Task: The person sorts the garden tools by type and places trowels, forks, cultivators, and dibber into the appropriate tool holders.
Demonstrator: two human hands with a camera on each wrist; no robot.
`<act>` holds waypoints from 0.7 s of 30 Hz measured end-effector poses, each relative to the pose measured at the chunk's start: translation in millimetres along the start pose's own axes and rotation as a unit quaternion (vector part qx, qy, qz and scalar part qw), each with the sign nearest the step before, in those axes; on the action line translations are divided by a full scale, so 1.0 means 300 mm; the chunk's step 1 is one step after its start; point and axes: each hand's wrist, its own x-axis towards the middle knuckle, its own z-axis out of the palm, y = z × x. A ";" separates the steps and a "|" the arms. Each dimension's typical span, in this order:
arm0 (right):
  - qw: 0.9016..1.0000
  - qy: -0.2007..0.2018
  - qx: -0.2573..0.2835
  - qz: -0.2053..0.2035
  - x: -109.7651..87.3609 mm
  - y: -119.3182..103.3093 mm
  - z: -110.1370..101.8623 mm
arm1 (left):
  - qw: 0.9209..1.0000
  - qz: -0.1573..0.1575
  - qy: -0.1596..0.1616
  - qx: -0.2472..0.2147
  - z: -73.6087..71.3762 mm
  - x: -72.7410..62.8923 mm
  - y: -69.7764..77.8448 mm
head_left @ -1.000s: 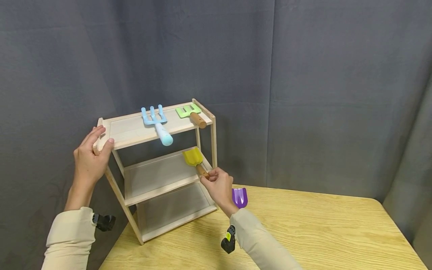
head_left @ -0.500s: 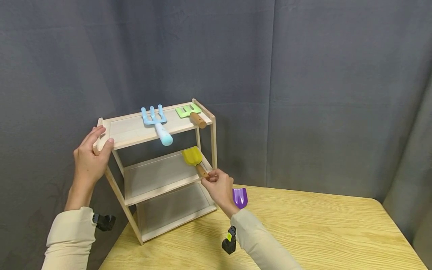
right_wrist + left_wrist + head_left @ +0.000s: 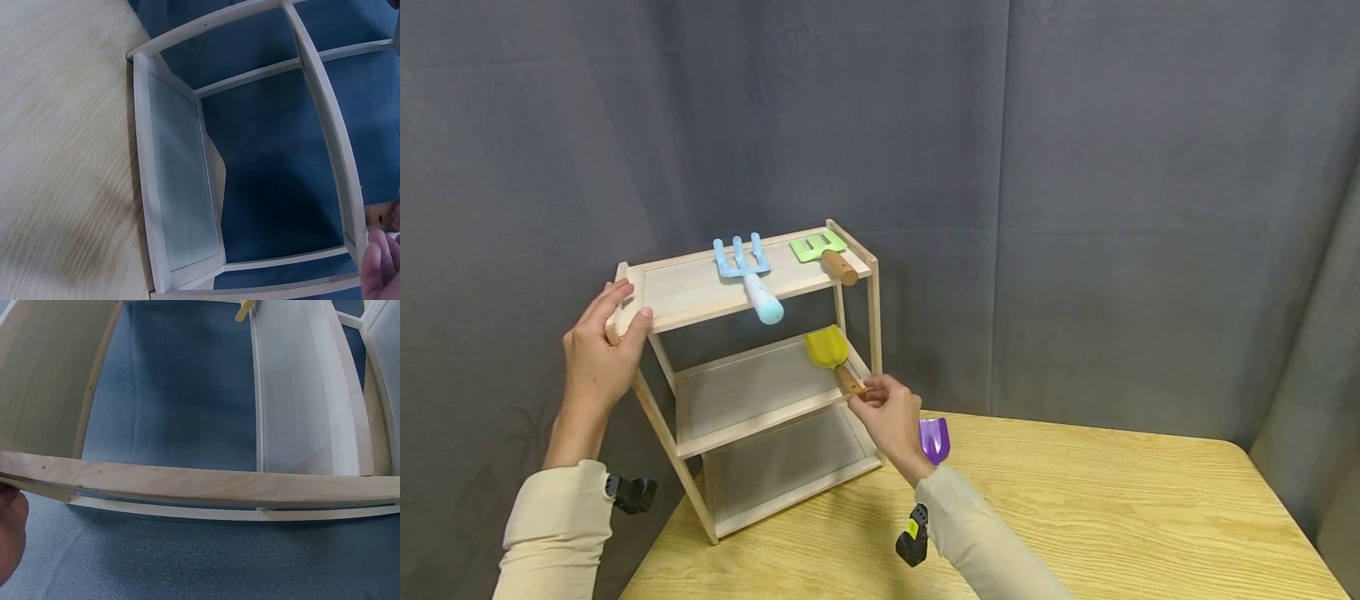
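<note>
In the head view, my left hand [image 3: 601, 350] grips the upper left corner of a three-tier wooden shelf [image 3: 677, 292], its thumb over the front edge. My right hand [image 3: 889, 421] pinches the end of the wooden handle of a yellow toy shovel [image 3: 827, 347]. The shovel's blade lies over the right end of the middle tier, handle towards me. In the right wrist view, fingertips [image 3: 377, 259] touch the brown handle [image 3: 380, 215] beside the tier's front rail. Only a sliver of left hand [image 3: 11, 534] shows in the left wrist view.
A light-blue hand rake [image 3: 752, 279] and a green hand rake [image 3: 827, 252] lie on the top tier, handles overhanging the front. A purple shovel [image 3: 935, 439], partly hidden behind my right arm, is on the wooden table [image 3: 1112, 500]. Grey curtain [image 3: 1075, 208] hangs behind.
My right hand has eased very slightly to the right, still at the shovel's handle. The left hand and the shelf look unmoved.
</note>
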 end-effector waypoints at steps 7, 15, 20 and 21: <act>1.000 -0.008 -0.009 -0.025 -0.003 0.009 -0.016 | 1.000 -0.003 -0.001 0.002 0.000 0.000 0.002; 0.996 -0.031 -0.028 -0.080 -0.005 0.018 -0.055 | 1.000 0.003 0.002 -0.005 0.002 0.001 0.002; 0.989 -0.048 -0.087 -0.111 -0.010 0.030 -0.077 | 1.000 0.007 0.004 -0.008 0.001 0.002 0.003; 0.987 -0.050 -0.095 -0.118 -0.010 0.032 -0.081 | 1.000 0.007 0.004 -0.008 0.001 0.002 0.003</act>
